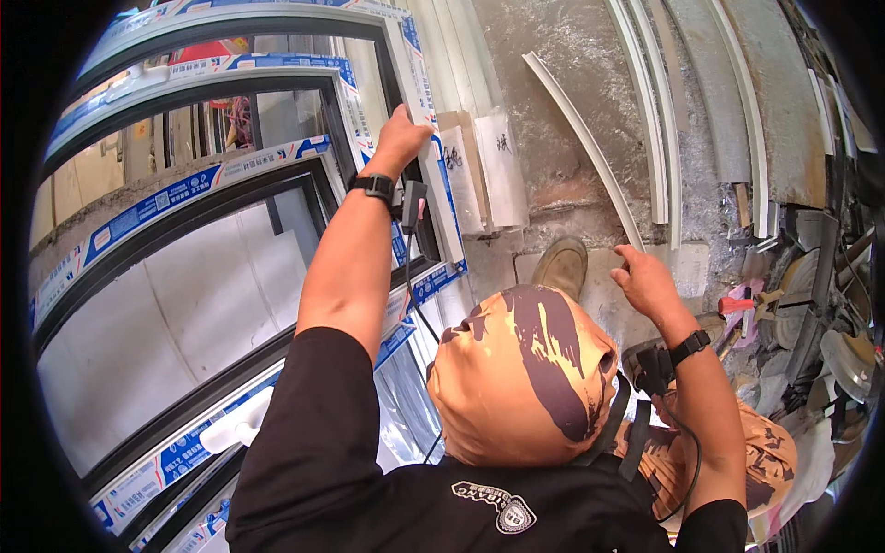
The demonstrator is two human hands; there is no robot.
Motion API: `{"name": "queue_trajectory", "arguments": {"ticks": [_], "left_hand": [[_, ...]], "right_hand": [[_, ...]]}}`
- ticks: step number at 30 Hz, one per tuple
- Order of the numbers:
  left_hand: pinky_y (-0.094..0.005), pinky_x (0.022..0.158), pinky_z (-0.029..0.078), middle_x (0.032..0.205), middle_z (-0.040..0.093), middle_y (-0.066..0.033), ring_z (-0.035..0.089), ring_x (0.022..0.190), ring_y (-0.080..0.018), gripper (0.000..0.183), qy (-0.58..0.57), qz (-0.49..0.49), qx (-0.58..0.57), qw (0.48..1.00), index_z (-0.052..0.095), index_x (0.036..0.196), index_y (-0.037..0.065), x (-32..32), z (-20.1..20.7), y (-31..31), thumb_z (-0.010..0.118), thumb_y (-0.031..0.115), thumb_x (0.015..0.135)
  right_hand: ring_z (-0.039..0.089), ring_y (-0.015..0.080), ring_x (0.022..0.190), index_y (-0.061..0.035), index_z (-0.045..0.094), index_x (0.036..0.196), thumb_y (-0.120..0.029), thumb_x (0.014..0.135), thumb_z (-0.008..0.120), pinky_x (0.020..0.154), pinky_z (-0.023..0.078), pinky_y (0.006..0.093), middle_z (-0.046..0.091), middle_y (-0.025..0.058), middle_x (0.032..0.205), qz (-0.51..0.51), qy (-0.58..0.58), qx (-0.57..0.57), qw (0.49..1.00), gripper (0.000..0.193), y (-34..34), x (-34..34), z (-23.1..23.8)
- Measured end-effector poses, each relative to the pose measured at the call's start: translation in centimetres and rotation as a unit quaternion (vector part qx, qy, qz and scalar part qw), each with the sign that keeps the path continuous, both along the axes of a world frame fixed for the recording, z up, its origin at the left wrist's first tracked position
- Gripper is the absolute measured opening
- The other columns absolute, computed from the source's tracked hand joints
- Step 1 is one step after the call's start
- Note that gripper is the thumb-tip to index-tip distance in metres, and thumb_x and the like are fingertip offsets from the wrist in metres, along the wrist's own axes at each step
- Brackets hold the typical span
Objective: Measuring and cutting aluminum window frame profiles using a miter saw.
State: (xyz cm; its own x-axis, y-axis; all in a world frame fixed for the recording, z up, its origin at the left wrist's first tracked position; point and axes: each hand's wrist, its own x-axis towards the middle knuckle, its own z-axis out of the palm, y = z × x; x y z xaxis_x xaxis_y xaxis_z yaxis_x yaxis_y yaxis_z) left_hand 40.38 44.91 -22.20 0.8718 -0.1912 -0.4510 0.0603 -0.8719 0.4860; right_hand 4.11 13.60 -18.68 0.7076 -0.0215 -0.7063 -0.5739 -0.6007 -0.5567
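My left hand (398,146) is closed around the right bar of a window frame (419,92), its thumb toward the outer edge. Dark inner edging and blue-and-white protective film run along that frame. More film-covered window frames (198,198) stand overlapped on the left. My right hand (650,284) is beside my right knee, at the near end of a long thin white strip (585,129). Its index finger and thumb are bent around the strip's end, part of which the fingers hide. The strip slants away over the floor to the far left.
Several long pale profiles (650,111) lie on the grey floor at the far right. Cardboard pieces with dark marks (502,170) are beside the frame. My shoe (560,265) is between my hands. A red-handled tool (735,304) sits among clutter on the right.
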Motion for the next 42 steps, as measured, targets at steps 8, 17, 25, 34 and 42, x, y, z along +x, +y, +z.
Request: {"name": "queue_trajectory", "arguments": {"ticks": [8,17,25,34,42], "left_hand": [[-0.0411,0.087,0.052,0.101,0.071,-0.0245,0.068,0.099,-0.0394,0.036,-0.005,-0.071,0.085,0.994,0.071,0.105,0.001,0.2,1.1,-1.3,0.068,0.018,0.074],[-0.0403,0.085,0.052,0.099,0.071,-0.0234,0.067,0.099,-0.0395,0.036,-0.003,-0.083,0.058,0.995,0.072,0.104,0.002,0.5,0.7,-0.8,0.069,0.020,0.073],[-0.0450,0.091,0.052,0.105,0.067,-0.0297,0.065,0.103,-0.0423,0.043,-0.077,-0.071,0.134,0.985,0.067,0.105,-0.005,-0.8,1.6,-2.3,0.072,0.022,0.072],[-0.0461,0.087,0.052,0.097,0.069,-0.0264,0.066,0.098,-0.0420,0.034,-0.066,-0.093,0.140,0.983,0.073,0.098,0.002,-1.8,2.7,-2.7,0.073,0.024,0.072],[-0.0421,0.084,0.054,0.097,0.072,-0.0246,0.069,0.095,-0.0401,0.043,-0.050,-0.034,0.144,0.988,0.073,0.095,-0.001,-1.2,2.2,-1.6,0.079,0.031,0.068]], "right_hand": [[0.066,0.0406,0.093,-0.0034,0.060,0.121,-0.020,0.087,0.067,0.081,0.052,0.0475,0.069,0.0221,0.095,-0.004,-0.049,-0.010,0.999,0.038,-0.4,-0.8,-0.3],[0.065,0.0422,0.096,-0.0036,0.060,0.122,-0.022,0.087,0.067,0.083,0.051,0.0487,0.068,0.0249,0.098,0.023,-0.009,-0.032,0.999,0.040,-0.9,-1.6,-0.4],[0.063,0.0424,0.101,-0.0043,0.060,0.124,-0.024,0.087,0.066,0.088,0.050,0.0496,0.068,0.0250,0.106,0.003,0.018,-0.045,0.999,0.042,-1.5,-2.5,-0.9],[0.063,0.0424,0.101,-0.0060,0.060,0.125,-0.025,0.088,0.065,0.088,0.050,0.0497,0.068,0.0248,0.106,0.007,0.035,-0.030,0.999,0.042,-0.9,-2.7,-2.1],[0.064,0.0420,0.099,-0.0057,0.059,0.125,-0.025,0.088,0.065,0.086,0.051,0.0491,0.068,0.0240,0.103,0.004,0.005,-0.034,0.999,0.042,-1.3,-3.5,-3.1]]}}
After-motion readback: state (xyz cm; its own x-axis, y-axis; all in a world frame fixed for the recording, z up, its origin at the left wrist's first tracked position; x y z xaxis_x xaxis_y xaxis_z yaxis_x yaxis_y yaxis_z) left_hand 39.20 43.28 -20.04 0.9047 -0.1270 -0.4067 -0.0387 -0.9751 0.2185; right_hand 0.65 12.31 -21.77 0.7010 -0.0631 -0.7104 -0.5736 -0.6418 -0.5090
